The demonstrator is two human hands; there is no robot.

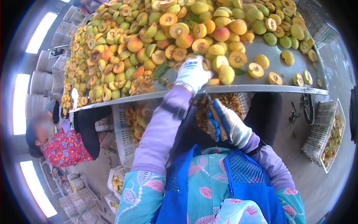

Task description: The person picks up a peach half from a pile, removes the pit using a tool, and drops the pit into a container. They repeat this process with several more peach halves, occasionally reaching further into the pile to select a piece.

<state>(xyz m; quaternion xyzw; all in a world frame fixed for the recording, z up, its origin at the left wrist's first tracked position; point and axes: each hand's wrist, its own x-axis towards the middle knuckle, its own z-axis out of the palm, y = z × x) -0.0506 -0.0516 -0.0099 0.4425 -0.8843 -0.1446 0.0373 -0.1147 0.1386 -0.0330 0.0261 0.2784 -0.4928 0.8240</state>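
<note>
My left hand [192,74], in a white glove, reaches over the table's front edge into a heap of halved and whole apricots [179,30]. Its fingers are curled down among the fruit, and whatever they grip is hidden. Below the edge, my right hand [232,125], in a white and blue glove, is closed around the brown handle of a knife [220,121]. The short dark blade points up toward the table rim. Near my left hand lie a cut half with its stone [237,59], a yellowish apricot [226,74] and a green leaf [160,70].
The metal table [253,88] has a raised front rim. Beneath it stands a white crate [125,140] holding fruit pieces. Another crate [315,140] of fruit stands on the floor at right. A person in a red patterned top [69,149] sits at left, near stacked crates [80,201].
</note>
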